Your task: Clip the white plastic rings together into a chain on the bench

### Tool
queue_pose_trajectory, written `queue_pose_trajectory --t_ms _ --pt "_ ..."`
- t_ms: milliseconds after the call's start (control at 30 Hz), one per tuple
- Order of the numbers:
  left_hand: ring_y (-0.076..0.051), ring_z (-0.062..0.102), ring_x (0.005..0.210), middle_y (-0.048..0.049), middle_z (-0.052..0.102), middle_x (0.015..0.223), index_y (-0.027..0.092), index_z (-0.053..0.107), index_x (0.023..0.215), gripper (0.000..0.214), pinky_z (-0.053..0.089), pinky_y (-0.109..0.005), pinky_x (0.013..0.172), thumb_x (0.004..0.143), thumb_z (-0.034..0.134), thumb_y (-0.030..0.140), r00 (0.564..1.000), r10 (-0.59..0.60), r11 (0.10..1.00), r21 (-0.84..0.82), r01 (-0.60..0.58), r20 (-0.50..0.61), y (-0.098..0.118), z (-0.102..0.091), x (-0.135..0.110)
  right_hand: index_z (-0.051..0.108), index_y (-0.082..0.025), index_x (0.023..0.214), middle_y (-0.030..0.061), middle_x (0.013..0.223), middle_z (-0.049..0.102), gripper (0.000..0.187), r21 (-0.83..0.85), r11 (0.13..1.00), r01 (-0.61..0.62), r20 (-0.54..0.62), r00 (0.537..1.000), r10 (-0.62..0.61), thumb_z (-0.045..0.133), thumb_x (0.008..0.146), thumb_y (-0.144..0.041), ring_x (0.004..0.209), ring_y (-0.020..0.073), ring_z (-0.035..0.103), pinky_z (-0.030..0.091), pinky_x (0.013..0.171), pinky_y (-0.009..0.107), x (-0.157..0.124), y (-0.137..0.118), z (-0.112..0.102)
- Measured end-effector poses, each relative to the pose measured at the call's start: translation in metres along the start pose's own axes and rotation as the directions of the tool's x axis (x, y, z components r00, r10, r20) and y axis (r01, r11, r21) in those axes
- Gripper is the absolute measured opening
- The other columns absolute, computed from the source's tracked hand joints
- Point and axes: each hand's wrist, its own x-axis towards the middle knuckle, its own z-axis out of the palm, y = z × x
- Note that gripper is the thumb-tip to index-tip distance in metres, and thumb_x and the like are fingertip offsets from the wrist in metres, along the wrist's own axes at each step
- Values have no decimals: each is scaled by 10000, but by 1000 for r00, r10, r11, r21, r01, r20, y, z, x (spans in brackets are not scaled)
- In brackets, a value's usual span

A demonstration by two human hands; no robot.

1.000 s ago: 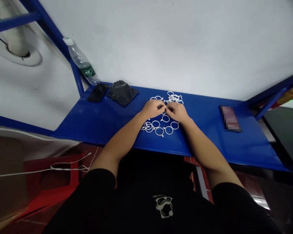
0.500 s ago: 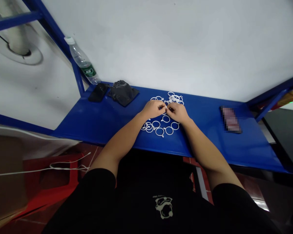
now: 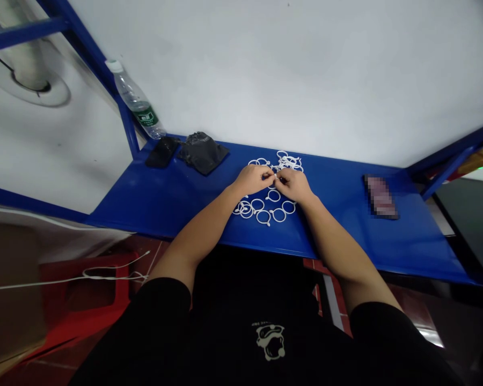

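Observation:
Over the middle of the blue tabletop (image 3: 338, 198), my left hand (image 3: 254, 180) and my right hand (image 3: 294, 185) meet with their fingertips pinched close together. Between them is a white curtain ring (image 3: 276, 177), mostly hidden by the fingers; both hands appear closed on it. Just behind my right hand lies a heap of white curtain rings (image 3: 290, 162), overlapping one another. More loose rings (image 3: 268, 221) with small eyelets are spread in front of my hands, some overlapping at the left.
A black drawstring pouch (image 3: 203, 155) and a flat black object (image 3: 162, 153) lie at the back left, beside a leaning water bottle (image 3: 139, 104). On the right lies a phone (image 3: 381, 197) with a blurred-out screen. Below the table's left side stands a red stool (image 3: 123, 289).
My fingertips have shifted very slightly to the right, still pinched together. The loose rings, the heap and everything else stay where they were.

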Motion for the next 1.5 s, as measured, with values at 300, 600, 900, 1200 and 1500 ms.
queue_pose_trajectory --t_ms 300,600,900,1200,1500 --pt "-181 665 715 -7 750 744 222 784 899 90 493 -314 692 871 708 183 999 -46 999 2 46 14 4 -3 0 756 -235 944 93 886 780 335 -19 999 47 42 998 -46 535 1081 -445 798 244 674 457 721 365 0 -1 -1" --pt "-195 699 787 -18 754 797 223 724 834 98 517 -337 756 822 679 137 1000 -5 998 -58 4 -25 4 -4 0 788 -227 1046 113 937 798 440 -22 997 72 48 996 -71 460 1133 -508 836 259 704 484 734 372 -1 -3 2" --pt "-138 601 628 5 723 771 204 703 864 94 473 -303 652 828 643 140 998 -68 980 -188 66 -7 4 -2 2 782 -225 1090 123 985 807 419 -9 998 69 1 998 -69 474 1147 -503 860 268 725 518 767 383 -2 -2 4" --pt "-159 666 745 -1 741 824 200 686 871 103 518 -298 727 832 644 114 998 -44 973 -229 34 -36 5 -2 5 771 -225 1094 119 989 811 442 -27 998 56 -27 998 -57 460 1158 -533 881 268 726 537 770 384 -3 0 6" --pt "-133 634 717 1 730 843 204 666 909 133 505 -278 713 877 629 81 997 -66 939 -342 47 -45 7 1 5 747 -232 1094 109 1005 804 447 -34 997 65 -88 994 -67 434 1182 -538 901 264 745 545 763 382 -4 0 7"
